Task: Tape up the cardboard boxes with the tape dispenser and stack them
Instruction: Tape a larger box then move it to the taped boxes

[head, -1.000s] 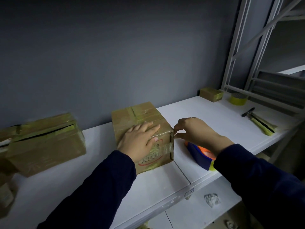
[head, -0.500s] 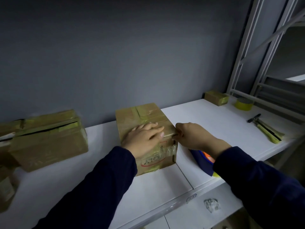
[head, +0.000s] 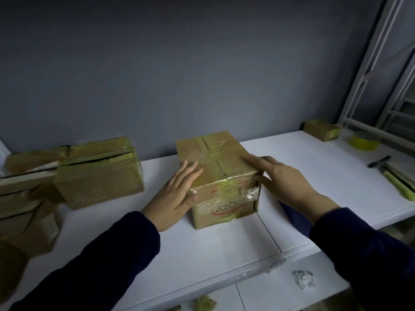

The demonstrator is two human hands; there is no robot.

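Nearest the camera, at lower centre of the frame, two dark sleeves reached up across the white worktop (head: 202, 254) to a single cardboard box (head: 224, 151) at mid-frame. The left hand (head: 177, 194) lay flat and spread over the box's near left corner, its thumb down on the glossy tape there, probably to rub the strip tight. The right hand (head: 285, 182) rested with straight fingers along the top's right edge and its thumb against the side. It likely steadied the box against that pressure. The box thus sat between the two hands and touched both, gripped by neither. A dark blue shape (head: 294, 218) under the right wrist may have been the tape dispenser, though too little showed to be sure. Farther off, at middle left, other taped boxes (head: 98, 176) stood bunched together, seemingly where the stack belonged. At upper right, a small box (head: 321, 130) and a yellow tape roll (head: 363, 141) sat well apart from the hands.
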